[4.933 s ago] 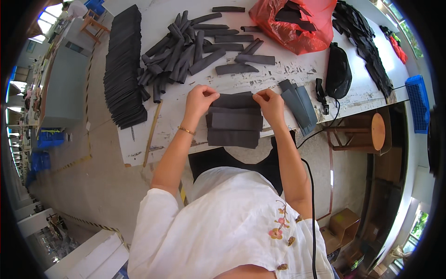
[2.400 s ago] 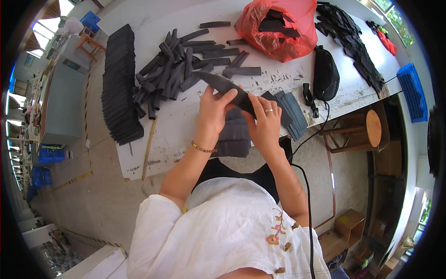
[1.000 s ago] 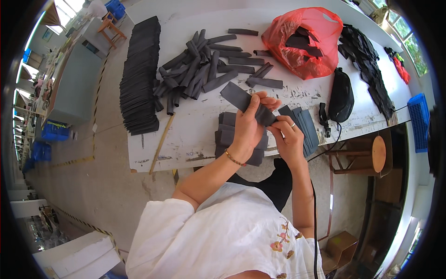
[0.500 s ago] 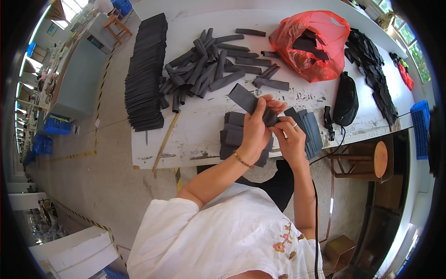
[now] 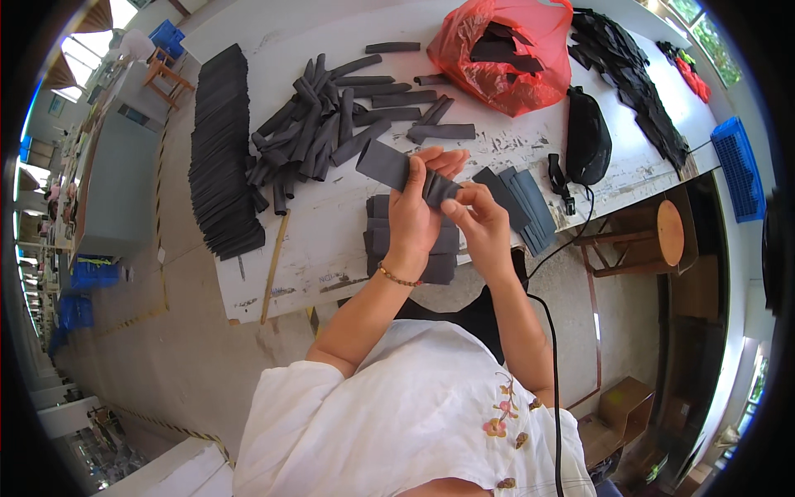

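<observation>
Between my hands is a dark grey fabric strip [image 5: 386, 164], its flat end sticking out to the upper left. My left hand [image 5: 414, 217] grips it between thumb and palm, fingers slanting up behind. At the strip's right end, the thumb and forefinger of my right hand [image 5: 482, 222] pinch it. Below my left hand lies a pile of dark grey fabric pieces [image 5: 381, 240] near the table's front edge. Flat grey strips [image 5: 517, 207] are fanned out just beyond my right hand.
The white table [image 5: 306, 248] holds a heap of rolled dark tubes [image 5: 306, 124], a long stack of dark pieces [image 5: 219, 157], a red plastic bag [image 5: 530, 87], a black pouch [image 5: 588, 137] with a cable, and dark scraps [image 5: 633, 83]. A wooden stool [image 5: 669, 232] stands right.
The view has shifted, so the table's things sit further left. Both hands still hold the strip, and my right hand has drawn slightly lower along its right end.
</observation>
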A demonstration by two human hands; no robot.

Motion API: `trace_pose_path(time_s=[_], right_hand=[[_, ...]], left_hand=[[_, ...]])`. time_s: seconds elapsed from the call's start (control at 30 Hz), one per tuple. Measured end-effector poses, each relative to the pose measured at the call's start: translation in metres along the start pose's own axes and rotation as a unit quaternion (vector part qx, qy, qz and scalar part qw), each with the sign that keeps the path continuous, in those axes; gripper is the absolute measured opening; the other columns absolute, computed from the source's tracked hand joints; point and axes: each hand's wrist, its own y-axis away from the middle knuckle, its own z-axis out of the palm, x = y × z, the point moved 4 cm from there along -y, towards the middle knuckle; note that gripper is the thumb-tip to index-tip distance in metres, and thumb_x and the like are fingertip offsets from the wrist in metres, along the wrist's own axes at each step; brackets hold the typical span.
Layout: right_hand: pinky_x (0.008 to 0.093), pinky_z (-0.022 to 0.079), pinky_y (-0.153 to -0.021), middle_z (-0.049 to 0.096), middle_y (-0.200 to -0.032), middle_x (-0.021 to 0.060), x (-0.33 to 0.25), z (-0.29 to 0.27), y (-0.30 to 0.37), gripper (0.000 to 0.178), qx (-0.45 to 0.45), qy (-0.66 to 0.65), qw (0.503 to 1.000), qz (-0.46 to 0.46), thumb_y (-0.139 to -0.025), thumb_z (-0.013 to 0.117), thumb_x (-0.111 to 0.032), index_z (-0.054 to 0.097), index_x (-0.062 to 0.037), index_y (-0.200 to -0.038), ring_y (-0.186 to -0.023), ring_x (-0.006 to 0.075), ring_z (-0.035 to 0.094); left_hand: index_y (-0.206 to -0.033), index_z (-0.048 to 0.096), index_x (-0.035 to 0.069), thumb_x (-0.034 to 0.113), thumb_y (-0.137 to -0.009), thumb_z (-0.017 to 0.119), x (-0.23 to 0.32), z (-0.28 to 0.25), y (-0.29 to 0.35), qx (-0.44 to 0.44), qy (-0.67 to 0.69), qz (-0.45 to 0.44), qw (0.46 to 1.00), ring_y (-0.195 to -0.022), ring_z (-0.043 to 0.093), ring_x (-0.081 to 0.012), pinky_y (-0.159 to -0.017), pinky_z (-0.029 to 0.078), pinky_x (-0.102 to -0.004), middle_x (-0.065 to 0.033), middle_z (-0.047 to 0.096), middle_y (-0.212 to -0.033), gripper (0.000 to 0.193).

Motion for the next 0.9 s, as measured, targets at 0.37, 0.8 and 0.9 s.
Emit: trace_pose_path(time_s=[0.37,0.8,0.9], right_hand=[[0.0214,0.044,-0.070,0.060,-0.086,0.0000,0.000,-0.010,-0.007,0.012,0.031,-0.055,0.995,0.075,-0.090,0.068,-0.011,0.062,-0.0004,-0.092,-0.077,0.0058,0.053],[0.0206,0.042,-0.064,0.061,-0.081,0.0008,-0.007,-0.029,-0.022,0.011,0.043,0.102,0.983,-0.146,-0.077,0.074,0.005,0.066,-0.0012,-0.081,-0.070,0.0076,0.053],[0.0227,0.047,-0.071,0.064,-0.090,0.0036,-0.016,-0.029,-0.026,0.012,0.003,0.165,0.968,-0.187,-0.077,0.072,0.007,0.068,0.0002,-0.087,-0.080,0.0105,0.059]], left_hand=[[-0.115,0.056,0.000,0.033,-0.096,0.056,0.006,0.008,-0.001,0.024,0.006,-0.029,0.999,-0.110,0.061,-0.0297,-0.101,0.046,-0.0442,-0.0187,0.065,-0.110,0.038],[-0.108,0.062,0.000,0.016,-0.094,0.061,0.039,-0.057,-0.021,0.042,-0.086,-0.004,0.995,-0.096,0.066,-0.0294,-0.085,0.055,-0.0406,-0.0152,0.068,-0.103,0.021],[-0.114,0.060,-0.002,0.016,-0.095,0.059,0.048,-0.081,-0.027,0.064,-0.194,-0.127,0.971,-0.093,0.068,-0.0292,-0.077,0.058,-0.0359,-0.0178,0.067,-0.102,0.025]])
